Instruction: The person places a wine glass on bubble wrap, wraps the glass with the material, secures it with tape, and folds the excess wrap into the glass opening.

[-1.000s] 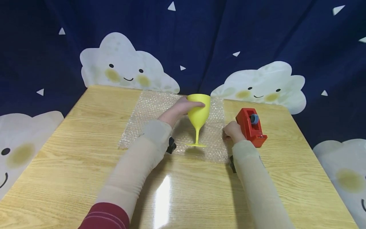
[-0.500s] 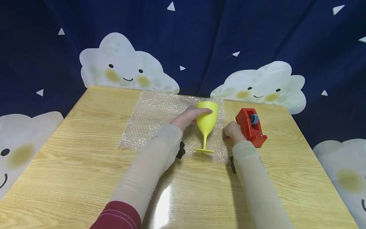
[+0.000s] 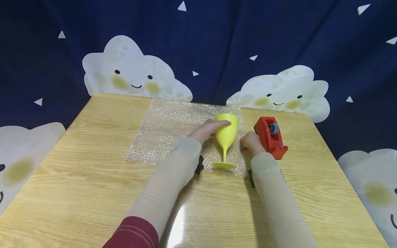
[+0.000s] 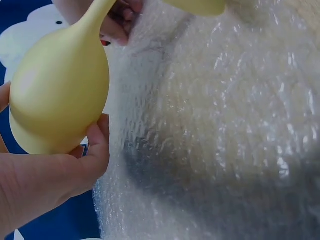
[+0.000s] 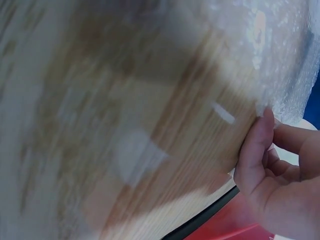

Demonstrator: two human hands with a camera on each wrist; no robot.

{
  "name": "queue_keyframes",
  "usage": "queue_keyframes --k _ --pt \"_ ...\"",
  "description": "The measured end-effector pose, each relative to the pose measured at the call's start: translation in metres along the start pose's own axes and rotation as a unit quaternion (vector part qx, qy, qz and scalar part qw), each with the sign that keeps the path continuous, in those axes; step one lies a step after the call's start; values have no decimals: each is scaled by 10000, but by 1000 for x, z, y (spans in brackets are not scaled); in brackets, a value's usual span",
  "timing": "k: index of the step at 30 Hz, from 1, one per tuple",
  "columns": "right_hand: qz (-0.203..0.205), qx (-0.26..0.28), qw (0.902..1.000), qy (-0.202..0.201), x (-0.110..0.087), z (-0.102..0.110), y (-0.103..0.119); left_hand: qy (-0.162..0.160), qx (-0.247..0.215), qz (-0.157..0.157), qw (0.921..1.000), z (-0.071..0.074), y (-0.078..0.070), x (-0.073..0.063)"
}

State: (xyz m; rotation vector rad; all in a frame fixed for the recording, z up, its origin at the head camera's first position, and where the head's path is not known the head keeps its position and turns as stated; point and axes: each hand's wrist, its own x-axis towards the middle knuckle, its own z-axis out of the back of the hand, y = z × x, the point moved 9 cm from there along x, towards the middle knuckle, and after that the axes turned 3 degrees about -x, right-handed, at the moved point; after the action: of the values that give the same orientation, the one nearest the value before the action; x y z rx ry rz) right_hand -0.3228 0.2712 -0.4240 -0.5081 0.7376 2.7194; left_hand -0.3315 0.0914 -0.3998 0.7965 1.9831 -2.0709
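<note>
1. Yellow goblet (image 3: 227, 133): positioned above the near right part of a sheet of bubble wrap (image 3: 164, 129). Bowl at the far end, foot at the near end in the head view. Exact tilt, and whether the foot touches the sheet, cannot be told.
2. Left hand (image 3: 207, 131): gripping the goblet by its bowl. Thumb and fingers lie on opposite sides of the bowl in the left wrist view; stem and foot free of the hand.
3. Right hand (image 3: 252, 142): fingers curled, thumb and fingertip pinching the edge of the bubble wrap at its right side, as seen in the right wrist view.
4. Bubble wrap: clear, laid out on the wooden table (image 3: 93, 165), reaching toward the table's far edge. Its surface is wrinkled and catches light.
5. Red tape dispenser (image 3: 269, 137): on the table just right of the right hand, with a blue roll (image 3: 274, 128) seated in it. Contact between hand and dispenser not determinable.
6. Both forearms wear pale sleeves (image 3: 167, 172); a dark red sleeve (image 3: 136, 232) shows higher on the left arm.
7. Backdrop: dark blue curtain (image 3: 211, 34) behind the table, bearing white triangles and smiling clouds (image 3: 136, 77).
</note>
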Motion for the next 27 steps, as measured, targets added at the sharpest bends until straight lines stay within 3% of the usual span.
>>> queue_keyframes --k 7,15,22,27 --pt "196 -340 9992 46 0 -1 3 -249 219 66 9994 5 8 5" --pt "128 -439 9989 116 2 -1 1 -479 686 166 9964 6 12 9" --pt "-15 -56 9999 145 4 -3 -3 -510 901 252 9943 6 12 5" --pt "20 522 9983 241 6 -4 -6 -612 743 215 9951 6 12 0"
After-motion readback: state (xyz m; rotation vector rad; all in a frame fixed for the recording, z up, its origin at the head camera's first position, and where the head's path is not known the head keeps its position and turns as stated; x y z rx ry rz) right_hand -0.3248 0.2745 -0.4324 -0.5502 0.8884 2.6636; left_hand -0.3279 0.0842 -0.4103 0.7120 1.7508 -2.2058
